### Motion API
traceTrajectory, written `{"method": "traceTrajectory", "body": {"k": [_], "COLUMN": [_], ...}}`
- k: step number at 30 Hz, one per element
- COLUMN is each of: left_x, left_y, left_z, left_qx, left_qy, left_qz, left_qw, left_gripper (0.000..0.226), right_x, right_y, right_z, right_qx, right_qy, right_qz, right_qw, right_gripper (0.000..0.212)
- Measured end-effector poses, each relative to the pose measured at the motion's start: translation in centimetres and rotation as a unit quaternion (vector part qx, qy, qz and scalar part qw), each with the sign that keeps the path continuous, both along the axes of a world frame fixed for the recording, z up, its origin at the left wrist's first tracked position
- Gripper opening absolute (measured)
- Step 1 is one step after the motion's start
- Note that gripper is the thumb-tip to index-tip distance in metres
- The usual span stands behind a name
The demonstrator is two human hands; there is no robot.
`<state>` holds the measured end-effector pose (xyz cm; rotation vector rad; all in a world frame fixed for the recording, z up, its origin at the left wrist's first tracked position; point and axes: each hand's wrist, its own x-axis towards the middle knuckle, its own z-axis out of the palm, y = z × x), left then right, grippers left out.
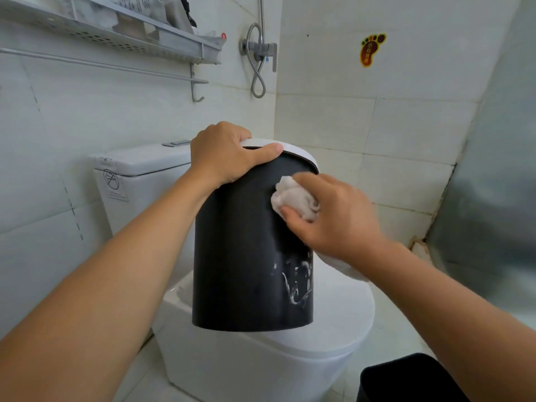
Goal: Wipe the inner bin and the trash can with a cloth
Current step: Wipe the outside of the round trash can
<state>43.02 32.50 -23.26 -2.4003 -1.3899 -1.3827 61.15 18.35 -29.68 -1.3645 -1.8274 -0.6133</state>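
Two hands on one black cylindrical bin (240, 256), held upright in the air above the closed white toilet lid (342, 323), its flat base just over the lid. White rim band (298, 152) around the top; inside not visible from this angle, so contents cannot be told. Pale smears and streaks low on the right side of the black wall. Left hand (229, 152) clamped over the top edge, thumb stretched along the white rim, fingers curled over the far side. Right hand (336, 213) pinching a crumpled white cloth (293, 198) between thumb and fingers, cloth pressed against the upper right of the bin's wall, just below the rim. Behind the right wrist, a white rounded shape, mostly hidden, identity unclear. Behind the bin, white toilet cistern (139, 169) with a flush button on top and a sticker on its front. Bottom right corner, part of a second black container (406, 378), cut off by the frame edge, well apart from the held bin; contents not visible. Upper left, wall-mounted metal shelf (116, 39) carrying several toiletry items, too blurred to name, with a towel rail (101, 66) beneath. Centre of the wall, shower mixer valve (261, 50) with a looped hose hanging below. Right wall, foot-shaped sticker (371, 49) on white tile.
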Motion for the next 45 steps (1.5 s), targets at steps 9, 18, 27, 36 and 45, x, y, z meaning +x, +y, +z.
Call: {"method": "traceTrajectory", "body": {"k": [9,18,27,36,45], "left_x": [0.0,0.8,0.2,-1.6,-3.4], "left_y": [1.1,1.1,1.0,2.7,3.4], "left_z": [0.1,0.1,0.2,-0.6,-1.3], "left_qx": [-0.01,-0.022,-0.031,-0.04,-0.056], "left_qy": [-0.001,0.012,0.004,-0.037,-0.089], "left_qz": [-0.015,0.022,0.035,0.002,0.001], "left_qw": [1.0,0.999,0.999,0.998,0.994], "left_gripper": [0.078,0.076,0.076,0.078,0.076], "right_x": [0.3,-0.3,-0.3,0.1,-1.3], "right_y": [-1.9,-4.3,0.1,-2.5,-3.1], "right_z": [-3.0,-5.2,-2.6,-5.7,-6.3], "right_qx": [-0.021,-0.06,0.005,-0.029,-0.042], "right_qy": [-0.06,-0.107,0.049,-0.061,-0.038], "right_qz": [0.041,0.133,-0.006,0.104,0.132], "right_qw": [0.997,0.984,0.999,0.992,0.99], "right_gripper": [0.036,0.034,0.032,0.036,0.035]}}
